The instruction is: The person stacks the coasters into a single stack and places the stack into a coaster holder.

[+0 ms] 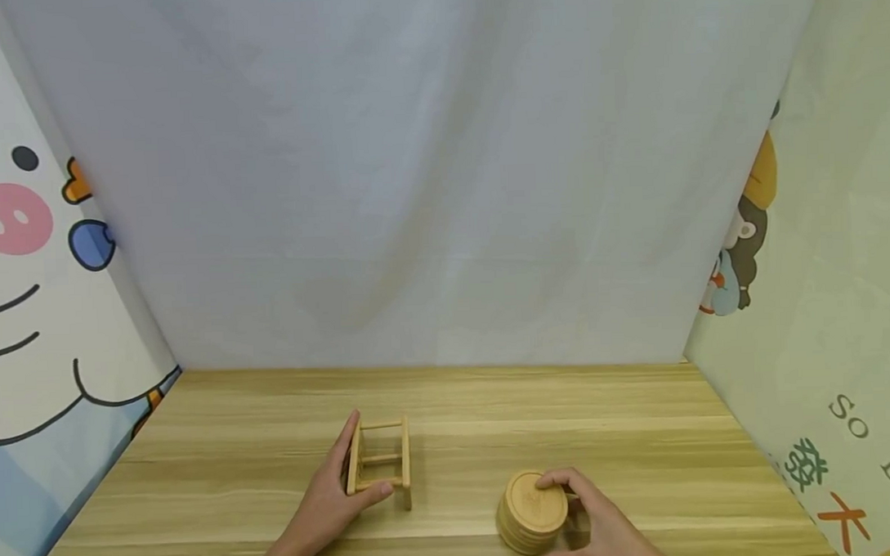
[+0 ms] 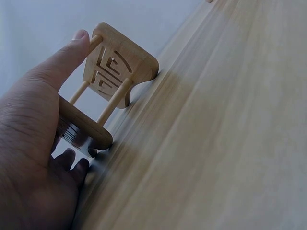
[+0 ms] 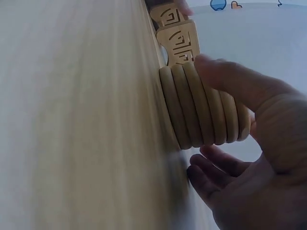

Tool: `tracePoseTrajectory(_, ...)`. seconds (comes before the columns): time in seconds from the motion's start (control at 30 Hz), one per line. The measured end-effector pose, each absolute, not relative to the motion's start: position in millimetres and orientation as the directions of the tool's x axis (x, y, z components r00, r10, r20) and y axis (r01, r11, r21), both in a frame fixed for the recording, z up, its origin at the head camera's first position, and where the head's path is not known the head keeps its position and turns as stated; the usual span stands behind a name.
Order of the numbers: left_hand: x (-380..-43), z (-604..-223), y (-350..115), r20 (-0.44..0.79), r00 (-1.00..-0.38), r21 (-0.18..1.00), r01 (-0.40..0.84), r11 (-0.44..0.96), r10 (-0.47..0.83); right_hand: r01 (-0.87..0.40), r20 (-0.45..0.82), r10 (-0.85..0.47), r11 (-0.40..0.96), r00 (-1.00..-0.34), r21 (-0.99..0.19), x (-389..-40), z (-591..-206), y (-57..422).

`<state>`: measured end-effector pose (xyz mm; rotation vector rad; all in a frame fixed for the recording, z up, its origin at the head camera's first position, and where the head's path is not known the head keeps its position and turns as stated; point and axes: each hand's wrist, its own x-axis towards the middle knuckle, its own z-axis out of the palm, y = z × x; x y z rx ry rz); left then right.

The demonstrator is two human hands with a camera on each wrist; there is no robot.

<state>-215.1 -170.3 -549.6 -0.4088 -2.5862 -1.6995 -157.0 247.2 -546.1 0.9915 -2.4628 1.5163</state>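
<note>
A small wooden coaster rack (image 1: 405, 455) stands on the table left of centre, two side panels joined by thin rods. My left hand (image 1: 331, 496) grips its left panel, the thumb at the near rod and the fingers behind. Cut-out line patterns show on the far panel (image 2: 139, 62) in the left wrist view. To the right is a stack of round wooden coasters (image 1: 532, 504), several pieces high. My right hand (image 1: 604, 528) holds the stack from its right side, index finger over the top and thumb along the near side. The other fingers curl below, partly hidden.
The wood-grain table (image 1: 449, 400) runs back to a pale hanging cloth (image 1: 427, 189). Printed panels with cartoon figures stand at the left (image 1: 27, 325) and right (image 1: 807, 314). A gap of bare tabletop lies between rack and stack.
</note>
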Motion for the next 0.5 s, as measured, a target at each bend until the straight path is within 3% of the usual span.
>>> tracePoseTrajectory(0.3,-215,-550,-169,0.188,-0.962,0.898,0.250,0.362,0.198,-0.664,0.489,-0.496,0.278,-0.718,-0.694,-163,-556,247)
tracePoseTrajectory(0.5,-213,-543,-166,0.322,-0.935,0.858,0.356,0.370,0.151,-0.689,0.510,-0.505,0.271,-0.696,-0.672,-165,-558,247)
